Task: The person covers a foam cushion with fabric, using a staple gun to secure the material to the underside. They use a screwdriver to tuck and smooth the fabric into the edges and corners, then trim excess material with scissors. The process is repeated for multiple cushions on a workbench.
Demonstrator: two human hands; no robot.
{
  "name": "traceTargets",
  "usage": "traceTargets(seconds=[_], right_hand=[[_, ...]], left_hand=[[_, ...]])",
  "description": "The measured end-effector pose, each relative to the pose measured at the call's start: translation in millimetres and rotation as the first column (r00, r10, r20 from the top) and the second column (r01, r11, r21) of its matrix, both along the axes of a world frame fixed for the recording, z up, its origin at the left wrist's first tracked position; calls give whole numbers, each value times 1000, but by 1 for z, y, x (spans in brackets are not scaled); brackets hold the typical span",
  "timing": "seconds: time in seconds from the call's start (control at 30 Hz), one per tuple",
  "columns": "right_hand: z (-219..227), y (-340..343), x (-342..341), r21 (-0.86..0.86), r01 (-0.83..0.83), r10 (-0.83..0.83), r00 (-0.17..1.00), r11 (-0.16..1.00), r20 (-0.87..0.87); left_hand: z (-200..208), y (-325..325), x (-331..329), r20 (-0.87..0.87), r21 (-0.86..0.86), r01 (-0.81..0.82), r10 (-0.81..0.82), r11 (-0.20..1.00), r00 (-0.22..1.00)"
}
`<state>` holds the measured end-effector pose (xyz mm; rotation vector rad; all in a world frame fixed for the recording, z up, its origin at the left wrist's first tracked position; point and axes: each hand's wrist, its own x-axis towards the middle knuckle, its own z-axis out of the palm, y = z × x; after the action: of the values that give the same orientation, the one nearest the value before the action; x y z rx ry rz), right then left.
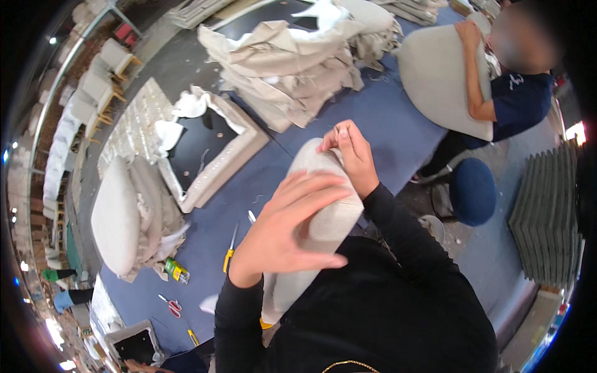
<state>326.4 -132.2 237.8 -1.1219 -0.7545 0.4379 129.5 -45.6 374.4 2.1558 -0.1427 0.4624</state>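
Observation:
A beige upholstered panel (336, 221) with a rounded far end stands tilted on edge against my body, at the table's near side. Over its left face my left hand (289, 221) is spread, thumb and fingers apart, slightly blurred; whether it touches the fabric I cannot tell. At the panel's far right edge my right hand (353, 152) is closed in a pinch with its fingers curled. What lies between those fingertips is too small to make out. A yellow-handled screwdriver (230, 252) lies on the blue table just left of my left wrist.
Left on the blue table (211, 242) are an upholstered frame (239, 152), stacked cushions (115, 214), a green-yellow bottle (177, 271) and red-handled scissors (174, 306). Fabric (289, 68) is heaped at the far side. At right, a person (522, 102) holds a large beige panel (435, 81) near a blue stool (472, 191).

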Motion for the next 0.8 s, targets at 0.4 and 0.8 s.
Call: traceTargets(seconds=[0.4,0.8], right_hand=[[124,-181,-12,-486,481,5,707,730,707],[126,-194,-19,-556,524,96,666,646,739]], left_hand=[[-59,-59,104,-21,-154,286,-293,946,956],[-69,-69,118,-42,-185,260,-272,948,961]])
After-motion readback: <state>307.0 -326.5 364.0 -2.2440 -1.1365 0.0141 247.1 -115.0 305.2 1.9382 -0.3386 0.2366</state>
